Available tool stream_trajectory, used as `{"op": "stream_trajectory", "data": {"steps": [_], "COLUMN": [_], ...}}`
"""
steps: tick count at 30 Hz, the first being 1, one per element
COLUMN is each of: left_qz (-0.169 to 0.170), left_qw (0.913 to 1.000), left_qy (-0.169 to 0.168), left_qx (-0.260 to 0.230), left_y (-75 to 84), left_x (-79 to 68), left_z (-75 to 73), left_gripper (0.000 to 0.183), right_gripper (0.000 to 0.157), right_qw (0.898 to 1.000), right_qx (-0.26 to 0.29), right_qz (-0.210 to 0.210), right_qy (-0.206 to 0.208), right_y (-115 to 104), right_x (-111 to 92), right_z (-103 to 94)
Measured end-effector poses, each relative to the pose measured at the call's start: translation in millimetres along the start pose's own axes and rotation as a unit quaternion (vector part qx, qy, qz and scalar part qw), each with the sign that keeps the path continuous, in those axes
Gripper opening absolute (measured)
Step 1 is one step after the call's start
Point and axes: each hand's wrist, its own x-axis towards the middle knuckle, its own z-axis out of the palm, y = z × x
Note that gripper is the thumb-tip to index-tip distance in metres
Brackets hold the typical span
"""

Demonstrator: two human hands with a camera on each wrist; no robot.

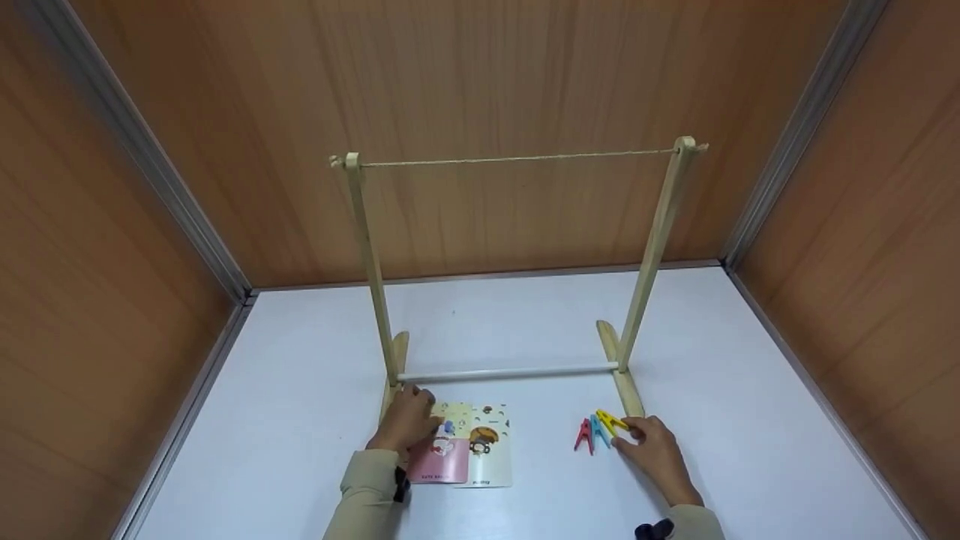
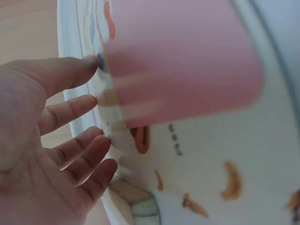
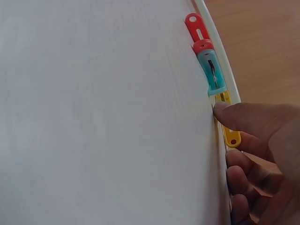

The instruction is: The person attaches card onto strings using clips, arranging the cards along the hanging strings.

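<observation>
the right hand [image 1: 656, 450] pinches the yellow plastic clothespin [image 1: 611, 421], long axis pointing up-left from its fingers, while the left hand [image 1: 407, 421] lies with relaxed fingers on the pink picture card [image 1: 442, 459].

We see a wooden drying rack [image 1: 373, 262] standing on the white surface [image 1: 720, 345], its two posts rising from flat feet. A taut string [image 1: 517, 157] runs between the post tops, and a pale crossbar [image 1: 510, 371] joins the posts low down. Around the surface stand brown wood-grain walls [image 1: 112, 225], with grey metal strips [image 1: 176, 202] in the corners.
</observation>
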Motion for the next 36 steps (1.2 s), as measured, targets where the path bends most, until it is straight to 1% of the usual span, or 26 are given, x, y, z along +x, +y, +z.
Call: {"op": "stream_trajectory", "data": {"steps": [3,8,12,19,25,28,33,35,36], "left_qz": [-0.005,-0.033,-0.039,-0.027,-0.025,-0.013,0.042,0.05,0.044], "left_qw": [0.9998,0.9982,0.9978,0.9986,0.9984,0.9987,0.9983,0.9976,0.9974], "left_qy": [-0.021,-0.048,-0.051,-0.042,-0.045,-0.043,-0.032,-0.035,-0.038], "left_qx": [0.001,-0.016,-0.014,-0.015,-0.023,-0.025,-0.024,-0.034,-0.043], "left_y": [0.3,1.5,1.4,-1.3,-2.1,-2.5,-3.7,-4.6,-4.9], "left_x": [2.0,5.4,6.8,8.6,7.3,6.0,5.6,5.4,5.1], "left_z": [-3.2,-6.4,-6.2,-4.7,-5.3,-7.3,-11.9,-13.2,-13.9], "left_gripper": [0.039,0.038,0.036,0.034,0.032,0.03,0.028,0.028,0.028], "right_gripper": [0.039,0.039,0.039,0.039,0.039,0.039,0.038,0.038,0.037], "right_qw": [1.0,1.0,1.0,1.0,1.0,1.0,1.0,1.0,1.0], "right_qx": [0.0,0.004,0.007,0.006,0.007,0.009,0.012,0.012,0.012], "right_qz": [-0.01,-0.011,-0.002,0.004,0.012,0.016,0.015,0.013,0.013], "right_qy": [0.009,0.007,-0.001,-0.004,-0.009,-0.012,-0.012,-0.011,-0.01], "right_y": [0.5,0.1,0.2,1.6,0.7,-0.6,-3.2,-3.9,-4.0], "right_x": [-1.2,-0.8,0.3,1.4,1.4,1.5,0.9,0.3,0.1], "right_z": [0.0,-0.7,-1.5,-1.3,-1.9,-2.6,-3.5,-3.9,-3.9]}}
